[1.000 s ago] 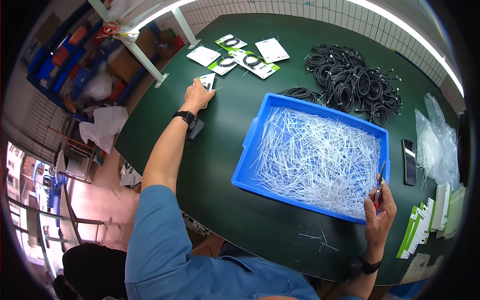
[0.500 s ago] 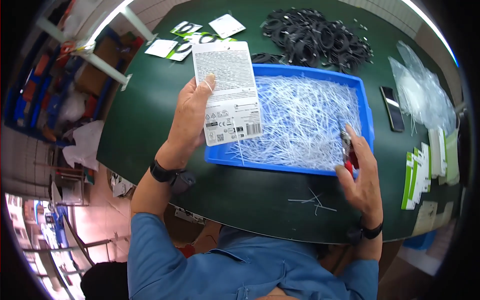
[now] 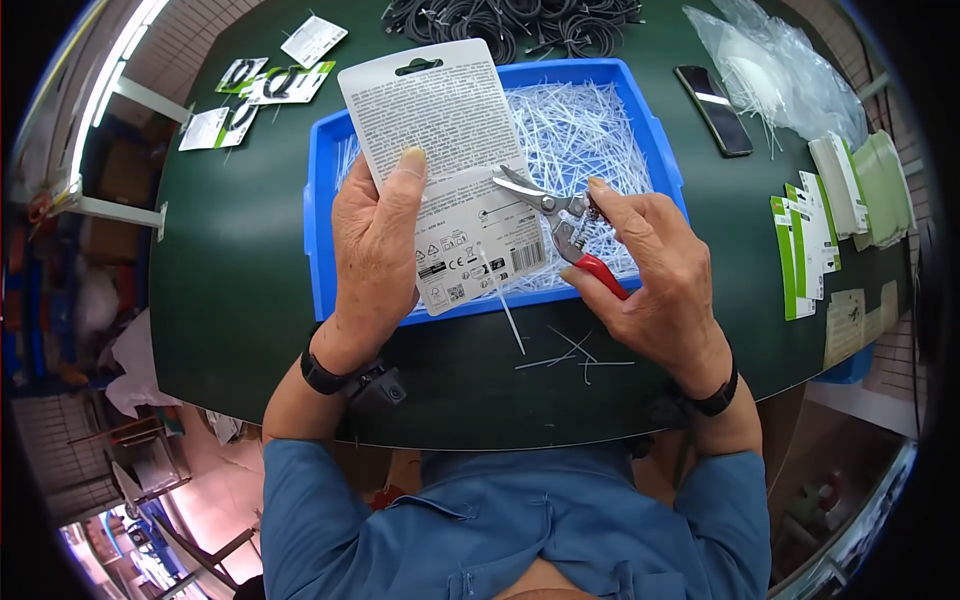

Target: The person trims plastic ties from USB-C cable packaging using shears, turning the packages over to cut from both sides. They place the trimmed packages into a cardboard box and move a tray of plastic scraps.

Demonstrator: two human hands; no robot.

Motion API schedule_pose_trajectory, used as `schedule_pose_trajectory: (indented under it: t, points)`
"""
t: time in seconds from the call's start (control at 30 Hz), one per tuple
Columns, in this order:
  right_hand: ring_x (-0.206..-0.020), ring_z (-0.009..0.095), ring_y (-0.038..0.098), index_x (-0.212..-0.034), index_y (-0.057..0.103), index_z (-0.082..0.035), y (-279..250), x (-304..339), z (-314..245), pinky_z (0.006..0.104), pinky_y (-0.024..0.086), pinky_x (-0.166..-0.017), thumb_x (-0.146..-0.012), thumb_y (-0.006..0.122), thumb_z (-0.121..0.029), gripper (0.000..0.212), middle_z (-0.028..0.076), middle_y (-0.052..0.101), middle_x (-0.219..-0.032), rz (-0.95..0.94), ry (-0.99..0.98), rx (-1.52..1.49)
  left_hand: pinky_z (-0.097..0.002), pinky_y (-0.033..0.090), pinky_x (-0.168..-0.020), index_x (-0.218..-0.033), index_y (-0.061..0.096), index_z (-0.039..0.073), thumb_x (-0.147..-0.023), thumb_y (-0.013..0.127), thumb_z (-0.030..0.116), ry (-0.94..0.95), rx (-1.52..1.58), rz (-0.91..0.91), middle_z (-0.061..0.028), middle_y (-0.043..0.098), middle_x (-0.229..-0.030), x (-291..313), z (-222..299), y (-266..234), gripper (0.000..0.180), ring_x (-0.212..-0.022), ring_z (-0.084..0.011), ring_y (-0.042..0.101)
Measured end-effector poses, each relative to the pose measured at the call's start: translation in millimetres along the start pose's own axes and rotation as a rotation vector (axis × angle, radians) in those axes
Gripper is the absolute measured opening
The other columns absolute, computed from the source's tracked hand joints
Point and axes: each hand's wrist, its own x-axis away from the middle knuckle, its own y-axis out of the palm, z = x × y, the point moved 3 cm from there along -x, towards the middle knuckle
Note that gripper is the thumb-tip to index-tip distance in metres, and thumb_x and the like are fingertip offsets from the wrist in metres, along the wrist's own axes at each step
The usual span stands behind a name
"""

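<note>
A white printed packaging card (image 3: pixel 450 190) with a hang slot is upright in my left hand (image 3: pixel 378 232), the thumb pressed on its face. My right hand (image 3: pixel 655 275) is closed round pruning shears (image 3: pixel 603 275) with red-coated handles. Their blades are apart, the tips in front of the card's right edge. Across the card's lower part and past its edge slants a thin white plastic strip (image 3: pixel 510 318); whether it is attached or loose I cannot tell. Behind the card, a blue tray (image 3: pixel 665 165) holds a heap of similar white strips (image 3: pixel 580 130).
Black coiled cables (image 3: pixel 500 25) lie beyond the tray. Carded cables (image 3: pixel 285 83) are at the far left. A phone (image 3: pixel 713 110), a clear plastic bag (image 3: pixel 775 70) and green-and-white cards (image 3: pixel 803 250) lie on the right. Several loose strips (image 3: pixel 570 357) rest on the green table (image 3: pixel 240 300) near me.
My right hand has brought the shears left from the tray's right side to the card. The white strip now shows across the card's lower part. The whole view has shifted.
</note>
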Motion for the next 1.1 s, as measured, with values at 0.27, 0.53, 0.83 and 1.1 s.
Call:
schedule_pose_trajectory:
  t: [0.27,0.53,0.83,1.1]
  points:
    - [-0.087,0.029,0.067,-0.138,0.061,0.000,12.9,1.8,-3.1,0.0364,0.057,-0.075,-0.069,0.090,-0.007,0.075,0.017,0.067,-0.103,-0.013,-0.010,0.033,-0.0266,0.054,-0.088,-0.133,0.057,-0.002,-0.108,0.054,0.023,0.010,-0.027,-0.021,-0.0100,0.069,-0.119,7.3,-3.4,2.1,0.035,-0.100,-0.0098,0.065]
    - [-0.085,0.029,0.065,-0.143,0.058,-0.001,13.9,3.0,-12.3,0.0373,0.056,-0.075,-0.071,0.089,-0.006,0.078,0.016,0.066,-0.099,-0.013,-0.029,0.131,-0.0262,0.054,-0.088,-0.132,0.057,-0.002,-0.108,0.054,0.023,0.016,0.097,0.004,-0.0091,0.069,-0.119,16.9,-11.3,5.0,0.035,-0.100,-0.0089,0.065]
    - [-0.074,0.022,0.061,-0.143,0.058,-0.001,26.6,9.9,-12.9,0.0325,0.052,-0.062,-0.073,0.087,-0.004,0.076,0.012,0.063,-0.090,-0.032,0.022,0.050,-0.0265,0.055,-0.086,-0.132,0.057,-0.001,-0.108,0.055,0.023,0.059,0.122,0.039,-0.0088,0.070,-0.117,22.5,-13.4,10.0,0.034,-0.099,-0.0084,0.065]
    - [-0.070,0.020,0.058,-0.142,0.059,-0.003,34.5,10.5,-3.7,0.0316,0.049,-0.059,-0.073,0.086,-0.003,0.074,0.010,0.062,-0.087,-0.058,0.045,0.026,-0.0261,0.055,-0.084,-0.129,0.058,-0.001,-0.108,0.053,0.023,0.042,0.028,0.055,-0.0086,0.070,-0.114,9.3,-21.1,-1.8,0.032,-0.096,-0.0095,0.066]
